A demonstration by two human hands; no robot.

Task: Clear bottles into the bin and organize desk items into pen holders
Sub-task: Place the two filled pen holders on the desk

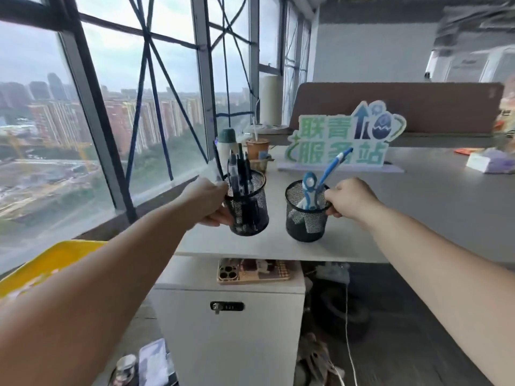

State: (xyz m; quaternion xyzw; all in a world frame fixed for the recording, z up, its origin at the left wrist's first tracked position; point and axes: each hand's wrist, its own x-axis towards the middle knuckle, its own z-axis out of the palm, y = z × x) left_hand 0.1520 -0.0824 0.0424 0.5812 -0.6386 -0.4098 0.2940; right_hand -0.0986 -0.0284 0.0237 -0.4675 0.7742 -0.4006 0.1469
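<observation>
On the desk [418, 207], near its front edge, the left hand [207, 201] clasped the left pen holder [246, 204], full of dark pens. Just right of that holder, the right hand [349, 197] pinched the rim of the second holder [306, 215], which held blue scissors [308, 190]. Behind both stood a green sign [342, 140].

Single head-worn wide-angle view, looking forward and slightly down over the near edge of the counter [362, 240].

The camera sits above and behind both outstretched forearms, close enough that they fill the lower corners. It faces the green cut-out sign [340, 140] at the back of the counter; the window [97, 121] runs along the left of the sign, a white cabinet [228, 324] stands below and nearer than it, and straight lines bow toward the frame edges.
</observation>
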